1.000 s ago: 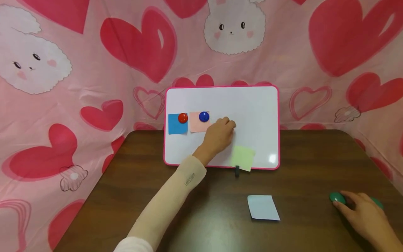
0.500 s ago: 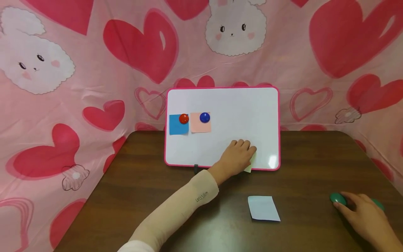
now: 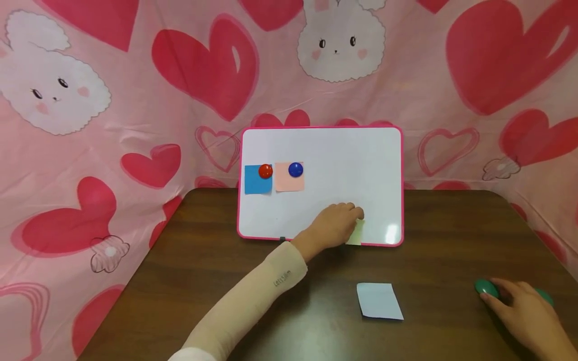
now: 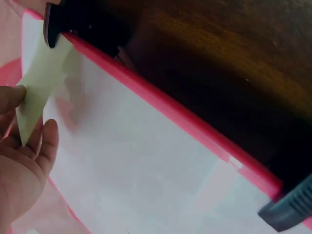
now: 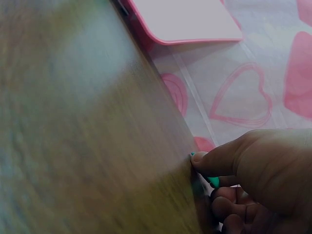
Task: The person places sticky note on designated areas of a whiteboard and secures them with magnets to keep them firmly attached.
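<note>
In the head view, my left hand [image 3: 335, 225] is at the lower right of a pink-framed whiteboard [image 3: 336, 155]. It pinches a pale green sticky note [image 3: 356, 234], mostly covered by the hand. The left wrist view shows the thumb on the face of that note [image 4: 41, 73] and other fingers behind it; the note's far end is by the board's lower edge. At the table's right, my right hand [image 3: 526, 306] holds a round green magnet [image 3: 486, 287] between thumb and fingers. A second green magnet [image 3: 545, 296] shows partly behind that hand.
A blue note [image 3: 256, 185] under a red magnet [image 3: 265, 171] and a pink note [image 3: 289, 184] under a blue magnet [image 3: 295, 169] are on the board's left. A pale blue note [image 3: 380, 302] lies on the brown table [image 3: 433, 250]. Heart-patterned cloth [image 3: 411, 85] hangs behind.
My left hand has come down from the board's middle to the pale green note and grasped it; the note now sits slightly turned. The right hand keeps its hold on the green magnet.
</note>
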Demonstrator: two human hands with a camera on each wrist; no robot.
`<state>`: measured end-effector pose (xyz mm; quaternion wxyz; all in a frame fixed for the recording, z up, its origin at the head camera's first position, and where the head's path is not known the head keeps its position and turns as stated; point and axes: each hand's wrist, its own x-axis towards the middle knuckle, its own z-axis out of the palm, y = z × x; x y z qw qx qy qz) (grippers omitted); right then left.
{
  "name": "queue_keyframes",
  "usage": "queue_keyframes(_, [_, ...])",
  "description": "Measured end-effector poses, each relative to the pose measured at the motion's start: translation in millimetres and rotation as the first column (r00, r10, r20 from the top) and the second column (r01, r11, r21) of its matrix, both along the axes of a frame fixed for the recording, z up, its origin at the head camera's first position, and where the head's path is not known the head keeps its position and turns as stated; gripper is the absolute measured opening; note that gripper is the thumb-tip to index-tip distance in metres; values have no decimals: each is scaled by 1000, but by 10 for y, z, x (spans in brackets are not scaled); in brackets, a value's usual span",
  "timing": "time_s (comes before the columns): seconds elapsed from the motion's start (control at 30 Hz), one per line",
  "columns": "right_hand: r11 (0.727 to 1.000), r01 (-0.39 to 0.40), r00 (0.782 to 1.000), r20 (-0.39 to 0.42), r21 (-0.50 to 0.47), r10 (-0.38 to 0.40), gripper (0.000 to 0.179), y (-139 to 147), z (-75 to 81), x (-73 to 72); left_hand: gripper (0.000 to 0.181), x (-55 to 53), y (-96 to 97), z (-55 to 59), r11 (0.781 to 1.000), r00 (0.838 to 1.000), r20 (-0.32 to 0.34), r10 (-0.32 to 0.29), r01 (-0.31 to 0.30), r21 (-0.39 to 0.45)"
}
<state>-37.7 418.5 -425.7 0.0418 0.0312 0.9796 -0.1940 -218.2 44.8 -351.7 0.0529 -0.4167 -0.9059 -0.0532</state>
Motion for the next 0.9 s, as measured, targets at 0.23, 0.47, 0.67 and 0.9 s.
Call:
queue_keyframes(0.23, [1000,22,1000,8,7,-22,63,-11,-1,20,15,-128,-195,121,967,995,71,70,-86,239])
queue_keyframes(0.47, [1000,18,1000,15,8,-18,63,-15,-1,21,15,-339,-465,262,782,962,143,233,-273,560])
queue_keyframes(0.67, [1000,22,1000,19,14,-22,64,-11,0,14,21,-458,-593,280,620,916,234,324,-393,679])
queue_keyframes(0.9, [1000,21,1000,22,14,-21,63,-11,-3,4,17,-539,-605,251,467,892,255,374,-419,778])
